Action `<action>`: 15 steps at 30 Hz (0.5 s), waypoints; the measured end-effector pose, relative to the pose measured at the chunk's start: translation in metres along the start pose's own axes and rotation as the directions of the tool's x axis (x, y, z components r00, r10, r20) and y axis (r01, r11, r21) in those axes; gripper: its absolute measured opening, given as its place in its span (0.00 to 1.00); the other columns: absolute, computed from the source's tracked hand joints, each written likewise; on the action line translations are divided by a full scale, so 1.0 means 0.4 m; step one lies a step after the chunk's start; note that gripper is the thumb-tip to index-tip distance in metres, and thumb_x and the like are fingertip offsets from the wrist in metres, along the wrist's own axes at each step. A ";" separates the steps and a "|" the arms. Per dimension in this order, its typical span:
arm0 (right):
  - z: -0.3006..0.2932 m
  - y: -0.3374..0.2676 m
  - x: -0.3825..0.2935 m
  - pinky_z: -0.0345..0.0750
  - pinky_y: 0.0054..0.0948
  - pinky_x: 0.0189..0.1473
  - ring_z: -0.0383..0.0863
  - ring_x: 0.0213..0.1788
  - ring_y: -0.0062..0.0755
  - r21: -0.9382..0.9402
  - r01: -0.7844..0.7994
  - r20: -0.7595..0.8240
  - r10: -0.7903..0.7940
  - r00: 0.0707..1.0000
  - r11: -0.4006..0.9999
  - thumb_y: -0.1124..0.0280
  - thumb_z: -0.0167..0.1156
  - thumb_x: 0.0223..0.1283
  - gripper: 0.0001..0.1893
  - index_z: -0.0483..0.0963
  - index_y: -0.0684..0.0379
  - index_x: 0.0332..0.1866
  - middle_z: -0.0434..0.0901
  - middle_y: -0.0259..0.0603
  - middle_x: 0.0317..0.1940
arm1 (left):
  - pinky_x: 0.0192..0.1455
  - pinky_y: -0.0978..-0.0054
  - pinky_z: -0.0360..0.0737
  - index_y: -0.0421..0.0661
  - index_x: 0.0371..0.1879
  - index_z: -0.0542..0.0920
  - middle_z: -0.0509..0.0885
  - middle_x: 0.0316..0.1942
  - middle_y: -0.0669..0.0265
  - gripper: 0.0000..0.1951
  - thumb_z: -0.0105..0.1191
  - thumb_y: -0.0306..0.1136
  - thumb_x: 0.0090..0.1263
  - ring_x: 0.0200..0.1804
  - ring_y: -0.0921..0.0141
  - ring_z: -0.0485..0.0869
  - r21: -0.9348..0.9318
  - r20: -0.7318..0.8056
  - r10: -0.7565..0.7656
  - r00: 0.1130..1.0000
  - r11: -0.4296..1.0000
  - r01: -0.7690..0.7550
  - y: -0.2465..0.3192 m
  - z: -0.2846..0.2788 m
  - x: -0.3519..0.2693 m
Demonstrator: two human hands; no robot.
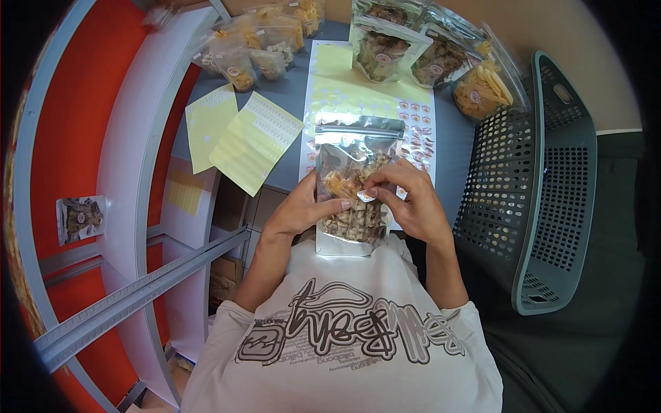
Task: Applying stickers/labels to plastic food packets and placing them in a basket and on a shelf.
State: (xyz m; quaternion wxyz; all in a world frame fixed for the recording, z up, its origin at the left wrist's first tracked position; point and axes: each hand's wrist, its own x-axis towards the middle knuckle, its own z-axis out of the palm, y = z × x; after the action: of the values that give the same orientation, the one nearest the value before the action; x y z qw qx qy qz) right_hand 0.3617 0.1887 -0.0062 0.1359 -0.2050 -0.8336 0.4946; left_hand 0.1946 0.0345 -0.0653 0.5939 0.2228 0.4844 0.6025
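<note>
A clear-fronted silver zip pouch (356, 222) of dried, brownish food stands upright before my chest. My left hand (299, 206) grips its left edge, the thumb lying across the front. Between the thumb and forefinger of my right hand (410, 199) is a small round sticker (366, 195), close against the pouch's front; I cannot tell whether it touches. Behind the pouch, a large sheet of round stickers (415, 124) lies on the grey table (454, 155). Part of that sheet is yellow-green backing with its stickers gone. The pouch hides the sheet's middle.
Several filled pouches (382, 57) stand at the back right, and smaller bags (240, 72) at the back left. Two yellow label sheets (255, 142) overlap at the table's left edge. A grey perforated basket (537, 196) is at right; metal-framed shelves (124, 155) rise at left.
</note>
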 end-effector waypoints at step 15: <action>0.026 -0.018 0.004 0.72 0.38 0.48 0.75 0.40 0.46 -0.149 0.099 -0.033 -0.105 0.994 0.984 0.82 0.66 0.54 0.08 0.82 0.61 0.40 0.83 0.41 0.35 | 0.62 0.70 0.78 0.38 0.65 0.68 0.80 0.55 0.62 0.32 0.69 0.23 0.62 0.57 0.71 0.80 0.109 -0.033 0.077 0.996 0.991 -0.074 0.005 0.028 0.016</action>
State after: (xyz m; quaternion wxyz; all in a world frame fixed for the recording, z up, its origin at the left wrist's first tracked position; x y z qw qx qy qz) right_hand 0.3542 0.1783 -0.0049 0.1626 -0.1818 -0.8742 0.4198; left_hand 0.2019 0.0444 -0.0607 0.5489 0.2615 0.5181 0.6016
